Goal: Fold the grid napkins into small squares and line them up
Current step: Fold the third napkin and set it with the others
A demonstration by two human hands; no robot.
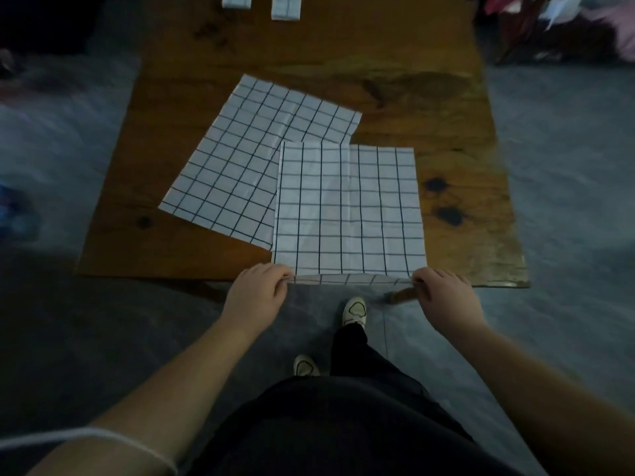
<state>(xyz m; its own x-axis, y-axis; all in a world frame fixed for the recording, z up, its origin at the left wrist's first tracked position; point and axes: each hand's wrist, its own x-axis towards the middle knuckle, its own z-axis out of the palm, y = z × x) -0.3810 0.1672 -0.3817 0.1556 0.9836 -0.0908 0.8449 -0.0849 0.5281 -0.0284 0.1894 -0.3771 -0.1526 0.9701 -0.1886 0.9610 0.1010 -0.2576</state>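
1. Front napkin (348,207): open and flat on the desk (446,97), squared to the near edge. Its near hem curls just over that edge between the hands.
2. Left hand (256,292): fingers curled, pinching the napkin's near-left corner at the desk edge. Fingertips tucked under, so the exact grip is hidden.
3. Right hand (443,293): fingers curled, pinching the near-right corner. Thumb side hidden behind the knuckles.
4. Back napkin (247,159): open, flat, rotated at an angle, left of and behind the front one. Its near-right corner is covered by the front napkin, and its far-right edge looks slightly rumpled.
5. Left fold (236,1) and right fold (286,6): two small folded grid napkins at the far end of the desk, side by side with a gap. Both are cut off by the top of the frame, so their full shape is not visible.
6. Dark knots and stains on the desk wood at right.
7. Floor (68,132): grey and smeared by blur. Items at far left and top right are too blurred to name.
8. Shoes (354,309): two pale toes below the desk edge, the rest hidden by dark clothing.
9. White cord (103,438) across the left forearm, ends out of frame.
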